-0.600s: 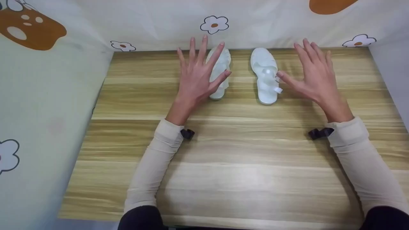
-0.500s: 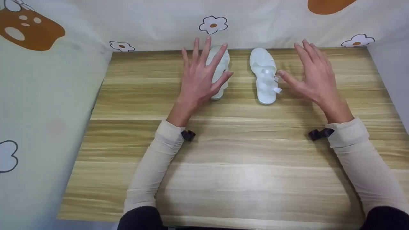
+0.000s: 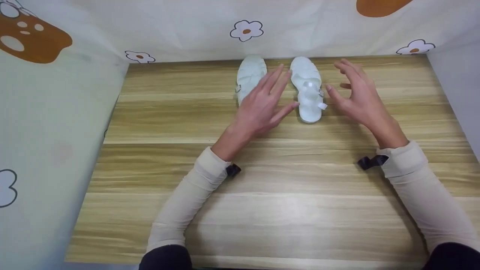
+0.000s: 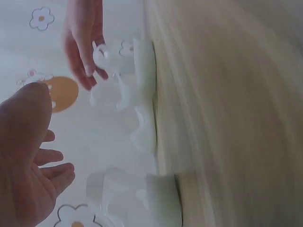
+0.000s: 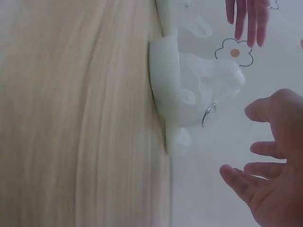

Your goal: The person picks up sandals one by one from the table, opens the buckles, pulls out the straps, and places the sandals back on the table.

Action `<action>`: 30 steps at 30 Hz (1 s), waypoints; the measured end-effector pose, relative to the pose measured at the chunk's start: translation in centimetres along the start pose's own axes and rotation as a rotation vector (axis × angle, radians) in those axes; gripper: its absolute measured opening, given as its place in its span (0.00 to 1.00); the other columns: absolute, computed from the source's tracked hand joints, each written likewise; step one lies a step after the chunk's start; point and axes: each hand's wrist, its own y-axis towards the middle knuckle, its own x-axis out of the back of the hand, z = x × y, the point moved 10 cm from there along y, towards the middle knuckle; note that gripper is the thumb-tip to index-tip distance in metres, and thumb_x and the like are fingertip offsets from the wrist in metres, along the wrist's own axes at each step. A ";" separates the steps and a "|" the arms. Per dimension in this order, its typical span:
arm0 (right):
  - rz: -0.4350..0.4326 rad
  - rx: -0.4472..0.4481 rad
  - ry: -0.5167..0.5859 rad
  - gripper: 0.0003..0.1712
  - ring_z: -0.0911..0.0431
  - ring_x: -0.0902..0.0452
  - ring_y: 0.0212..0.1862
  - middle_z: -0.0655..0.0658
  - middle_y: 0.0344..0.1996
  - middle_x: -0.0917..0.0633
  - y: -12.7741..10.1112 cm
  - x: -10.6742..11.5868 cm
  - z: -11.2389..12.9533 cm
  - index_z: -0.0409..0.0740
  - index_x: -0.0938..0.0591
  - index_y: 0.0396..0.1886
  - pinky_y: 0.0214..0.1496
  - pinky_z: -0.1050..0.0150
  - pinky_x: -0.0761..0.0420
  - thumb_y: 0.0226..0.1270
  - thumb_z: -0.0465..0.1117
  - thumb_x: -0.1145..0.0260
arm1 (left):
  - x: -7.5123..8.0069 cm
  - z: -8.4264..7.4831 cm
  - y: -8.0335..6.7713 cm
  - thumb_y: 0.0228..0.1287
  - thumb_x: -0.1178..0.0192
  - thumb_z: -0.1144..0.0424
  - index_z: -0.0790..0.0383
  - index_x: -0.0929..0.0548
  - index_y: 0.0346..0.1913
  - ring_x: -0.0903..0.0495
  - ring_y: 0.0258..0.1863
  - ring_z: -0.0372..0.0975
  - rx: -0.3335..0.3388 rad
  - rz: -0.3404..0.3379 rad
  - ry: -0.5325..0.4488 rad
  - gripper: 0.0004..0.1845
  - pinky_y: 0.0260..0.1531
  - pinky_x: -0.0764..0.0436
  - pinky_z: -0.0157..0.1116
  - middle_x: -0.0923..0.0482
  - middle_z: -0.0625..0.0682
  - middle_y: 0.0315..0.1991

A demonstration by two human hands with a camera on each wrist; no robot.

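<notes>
Two white sandals stand side by side near the table's back edge, toes toward the wall. My left hand [image 3: 260, 105] hovers above the heel part of the left sandal [image 3: 251, 73] and hides it; its fingers are extended toward the right sandal [image 3: 309, 93]. Just right of that sandal, my right hand [image 3: 358, 93] is held with fingers slightly bent and thumb toward the buckle. In the right wrist view a gap shows between the right hand [image 5: 279, 161] and the sandal's round buckle [image 5: 209, 115]. Neither hand holds anything.
The sandals stand on a wood-grain table [image 3: 285, 210]. Behind it hangs a pale cloth [image 3: 187, 30] printed with flowers, and another patterned wall [image 3: 45, 131] borders the left side. A dark wrist mount [image 3: 233, 170] sits at the left cuff, another dark mount [image 3: 371, 162] at the right.
My left hand has moved right and toward me, uncovering the front of the left sandal. The right hand's fingers have bent and drawn slightly back. The sandals have stayed in place.
</notes>
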 end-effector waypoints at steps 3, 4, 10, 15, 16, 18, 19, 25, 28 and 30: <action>0.024 0.001 0.019 0.35 0.43 0.26 0.74 0.41 0.79 0.27 0.1 -0.6 0.1 0.43 0.28 0.80 0.65 0.44 0.14 0.79 0.47 0.32 | -0.8 -1.0 0.2 0.83 0.55 0.31 0.56 0.44 0.88 0.41 0.86 0.49 -0.006 0.028 -0.026 0.44 0.82 0.32 0.44 0.46 0.57 0.88; 0.028 0.004 0.023 0.34 0.43 0.25 0.73 0.41 0.78 0.26 0.2 -0.8 0.2 0.42 0.27 0.79 0.64 0.45 0.13 0.79 0.46 0.31 | -1.1 -1.3 0.3 0.83 0.55 0.31 0.56 0.44 0.88 0.39 0.85 0.49 -0.009 0.035 -0.031 0.44 0.81 0.30 0.44 0.45 0.57 0.88; 0.079 -0.026 0.098 0.33 0.39 0.21 0.71 0.36 0.73 0.23 0.1 -2.1 0.1 0.40 0.26 0.78 0.63 0.43 0.13 0.79 0.45 0.31 | -2.8 -2.3 1.0 0.83 0.53 0.33 0.57 0.44 0.87 0.31 0.81 0.49 0.002 0.095 -0.078 0.43 0.77 0.24 0.45 0.41 0.58 0.86; 0.130 -0.070 0.152 0.34 0.37 0.20 0.70 0.34 0.73 0.23 0.1 -3.5 -0.5 0.37 0.26 0.77 0.62 0.51 0.12 0.79 0.46 0.31 | -4.2 -2.3 1.5 0.84 0.53 0.35 0.59 0.42 0.86 0.28 0.79 0.49 0.027 0.127 -0.087 0.41 0.71 0.19 0.45 0.38 0.59 0.85; 0.133 -0.077 0.165 0.34 0.37 0.20 0.70 0.34 0.73 0.23 0.1 -3.7 -0.6 0.36 0.26 0.77 0.62 0.54 0.12 0.79 0.46 0.31 | -4.5 -2.3 1.6 0.85 0.54 0.35 0.59 0.42 0.85 0.28 0.79 0.49 0.037 0.134 -0.087 0.41 0.71 0.18 0.45 0.37 0.59 0.85; 0.141 -0.089 0.187 0.34 0.37 0.20 0.70 0.33 0.73 0.23 0.1 -4.1 -1.0 0.36 0.26 0.76 0.61 0.59 0.12 0.79 0.47 0.31 | -5.0 -2.0 1.9 0.86 0.55 0.36 0.59 0.43 0.86 0.27 0.79 0.48 0.066 0.143 -0.098 0.40 0.70 0.18 0.45 0.37 0.59 0.85; 0.146 -0.097 0.198 0.34 0.37 0.20 0.70 0.33 0.74 0.24 0.2 -4.3 -1.1 0.35 0.26 0.77 0.61 0.61 0.12 0.79 0.48 0.31 | -5.2 -1.8 1.9 0.86 0.55 0.37 0.59 0.43 0.86 0.27 0.79 0.48 0.081 0.147 -0.110 0.40 0.71 0.18 0.45 0.37 0.59 0.85; 0.171 -0.163 0.213 0.37 0.39 0.20 0.72 0.34 0.76 0.25 0.1 -4.6 -2.3 0.37 0.28 0.78 0.64 0.57 0.13 0.80 0.52 0.32 | -6.2 -1.3 2.4 0.87 0.55 0.42 0.61 0.45 0.86 0.26 0.78 0.47 0.142 0.163 -0.205 0.38 0.72 0.19 0.43 0.34 0.59 0.83; 0.188 -0.206 0.213 0.40 0.40 0.22 0.74 0.34 0.77 0.25 0.0 -4.7 -2.8 0.37 0.30 0.79 0.68 0.49 0.15 0.80 0.55 0.32 | -6.7 -1.5 2.8 0.87 0.53 0.45 0.63 0.46 0.86 0.24 0.76 0.47 0.144 0.167 -0.274 0.38 0.73 0.20 0.42 0.31 0.61 0.80; 0.209 -0.232 0.217 0.41 0.40 0.23 0.75 0.34 0.77 0.25 -0.1 -4.9 -3.1 0.38 0.30 0.80 0.71 0.44 0.18 0.79 0.57 0.32 | -7.0 -1.6 3.0 0.87 0.51 0.47 0.65 0.46 0.85 0.24 0.75 0.46 0.142 0.168 -0.318 0.38 0.74 0.21 0.40 0.30 0.62 0.79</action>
